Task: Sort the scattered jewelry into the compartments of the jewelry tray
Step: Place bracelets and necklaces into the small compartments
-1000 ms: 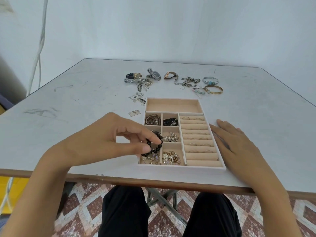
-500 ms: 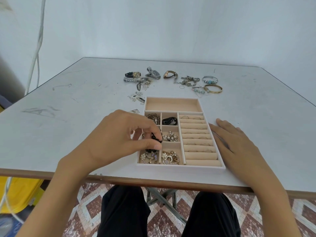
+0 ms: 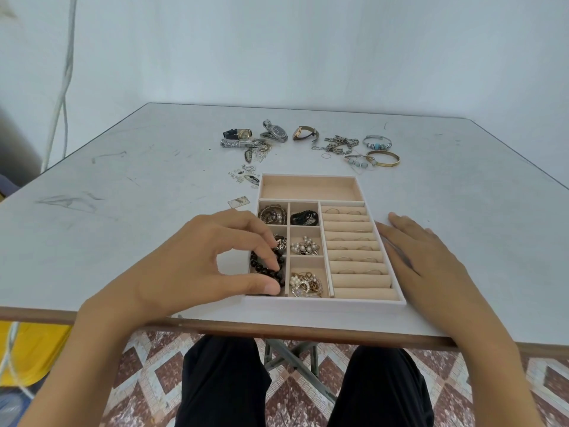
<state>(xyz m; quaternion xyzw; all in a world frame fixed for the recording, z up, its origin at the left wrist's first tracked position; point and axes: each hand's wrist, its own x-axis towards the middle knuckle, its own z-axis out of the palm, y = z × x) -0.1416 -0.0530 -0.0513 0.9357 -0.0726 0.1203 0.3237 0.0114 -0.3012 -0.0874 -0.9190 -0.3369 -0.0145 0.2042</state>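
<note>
- Black round-bead bracelet (image 3: pixel 267 266): sits in the left column of the tray, across the middle and near small compartments. Can't tell if it rests on the floor of the tray.
- Left hand (image 3: pixel 197 266): thumb and curled fingers pinch the bracelet, thumb on its near side and fingertips on top.
- Beige velvet-lined jewelry tray with a white rim (image 3: pixel 326 302): near the table's front edge, centred in front of the person.
- Tray contents:
  - far-left small compartment: grey-brown bead bracelets (image 3: pixel 272 214)
  - next one to the right: black strap item (image 3: pixel 304 217)
  - middle compartment: pearl pieces (image 3: pixel 304 246)
  - near compartment: gold-and-pearl tangle (image 3: pixel 306 283)
  - right side: padded ring rolls (image 3: pixel 354 241) with thin rings slotted in
- Right hand (image 3: pixel 428 266): flat, palm down on the table, fingers straight, just beside the tray's right wall, holding nothing.
- White scuffed table (image 3: pixel 123 211), unsorted pieces beyond the tray at the far side:
  - three wristwatches (image 3: pixel 274 132)
  - silver chain pile (image 3: pixel 338 144)
  - blue-bead bangle (image 3: pixel 377 143)
  - plain gold bangle (image 3: pixel 383 158)
  - small silver bits (image 3: pixel 246 174) near the tray's far-left corner
</note>
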